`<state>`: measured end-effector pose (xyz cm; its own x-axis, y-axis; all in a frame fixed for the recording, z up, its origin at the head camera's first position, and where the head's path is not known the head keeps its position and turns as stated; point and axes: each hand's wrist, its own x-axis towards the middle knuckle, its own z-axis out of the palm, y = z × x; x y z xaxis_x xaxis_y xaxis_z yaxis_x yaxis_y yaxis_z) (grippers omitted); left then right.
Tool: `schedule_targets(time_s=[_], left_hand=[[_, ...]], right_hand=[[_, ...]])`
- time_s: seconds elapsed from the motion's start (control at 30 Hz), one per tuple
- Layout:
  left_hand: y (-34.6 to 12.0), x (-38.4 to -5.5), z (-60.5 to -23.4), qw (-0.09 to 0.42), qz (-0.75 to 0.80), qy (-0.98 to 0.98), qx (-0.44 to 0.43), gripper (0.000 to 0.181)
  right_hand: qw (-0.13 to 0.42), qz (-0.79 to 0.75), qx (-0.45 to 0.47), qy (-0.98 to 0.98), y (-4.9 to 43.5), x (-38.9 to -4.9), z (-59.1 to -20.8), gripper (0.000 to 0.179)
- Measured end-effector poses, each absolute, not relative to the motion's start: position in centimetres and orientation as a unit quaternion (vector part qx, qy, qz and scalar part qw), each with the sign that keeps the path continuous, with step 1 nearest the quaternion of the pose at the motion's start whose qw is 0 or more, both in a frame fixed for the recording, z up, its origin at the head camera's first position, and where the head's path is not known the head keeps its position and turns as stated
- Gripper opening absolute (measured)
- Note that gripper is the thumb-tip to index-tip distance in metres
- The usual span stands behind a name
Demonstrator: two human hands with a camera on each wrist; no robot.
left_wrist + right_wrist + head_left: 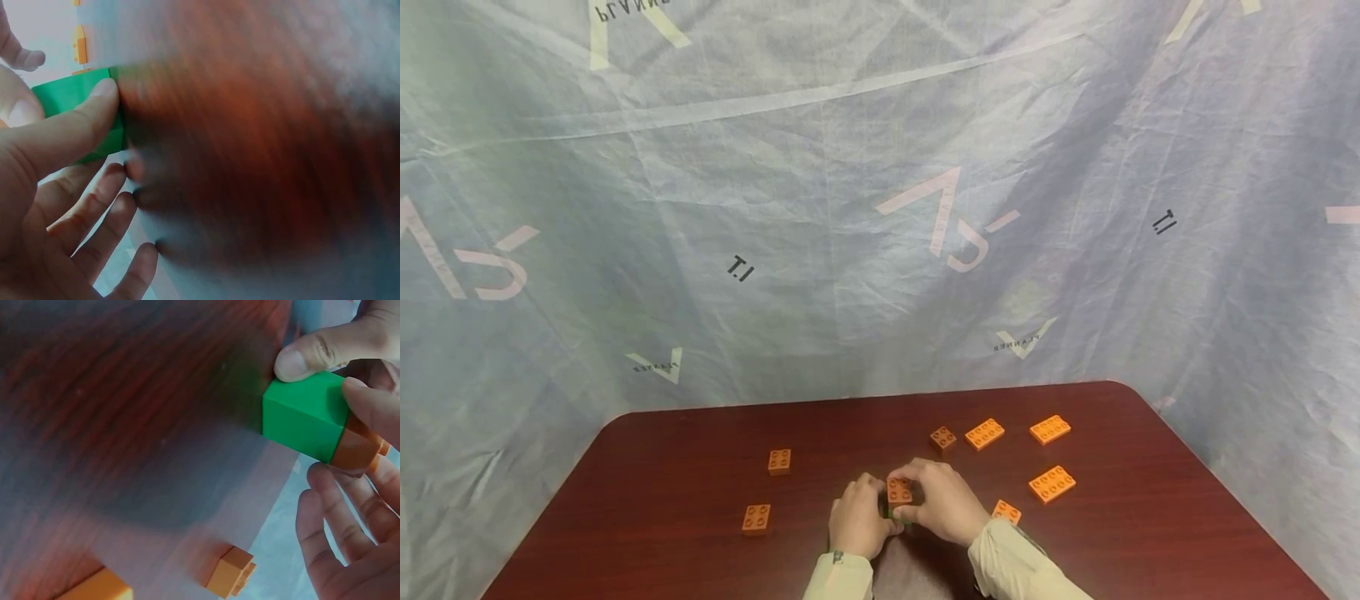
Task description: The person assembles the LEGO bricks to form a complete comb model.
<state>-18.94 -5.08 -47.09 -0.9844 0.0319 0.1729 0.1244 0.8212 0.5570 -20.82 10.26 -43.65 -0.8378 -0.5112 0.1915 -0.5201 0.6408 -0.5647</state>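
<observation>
A green block (303,419) stands on the table with a brown-orange brick (899,492) on top of it, studs up. My left hand (856,518) holds the green block low down. In the left wrist view, its thumb presses the side of the green block (59,100) near the table. My right hand (949,502) pinches the brown-orange brick from the right, its thumb near the seam between the two pieces. From the head view the green block is mostly hidden by hands and brick.
Two brown-orange bricks, a farther one (779,462) and a nearer one (756,519), lie on the left. Behind my right hand is another brown brick (943,439). Flat orange plates (1052,483) lie to the right; an orange piece (1007,512) sits beside my right wrist. A cloth backdrop (835,250) surrounds the dark-red table (662,500).
</observation>
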Motion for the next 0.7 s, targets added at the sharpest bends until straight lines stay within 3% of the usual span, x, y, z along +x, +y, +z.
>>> schedule_targets(time_s=[0.27, 0.7], left_hand=[[-4.9, -18.8, -47.2, 0.081, -0.29, -0.953, -0.043, 0.046], [-5.1, -18.8, -47.0, 0.087, -0.289, -0.952, -0.044, 0.046]], right_hand=[[0.013, 0.316, 0.289, -0.903, 10.6, -20.4, -43.6, 0.047], [0.003, 0.345, 0.269, -0.899, 11.8, -20.2, -42.3, 0.045]])
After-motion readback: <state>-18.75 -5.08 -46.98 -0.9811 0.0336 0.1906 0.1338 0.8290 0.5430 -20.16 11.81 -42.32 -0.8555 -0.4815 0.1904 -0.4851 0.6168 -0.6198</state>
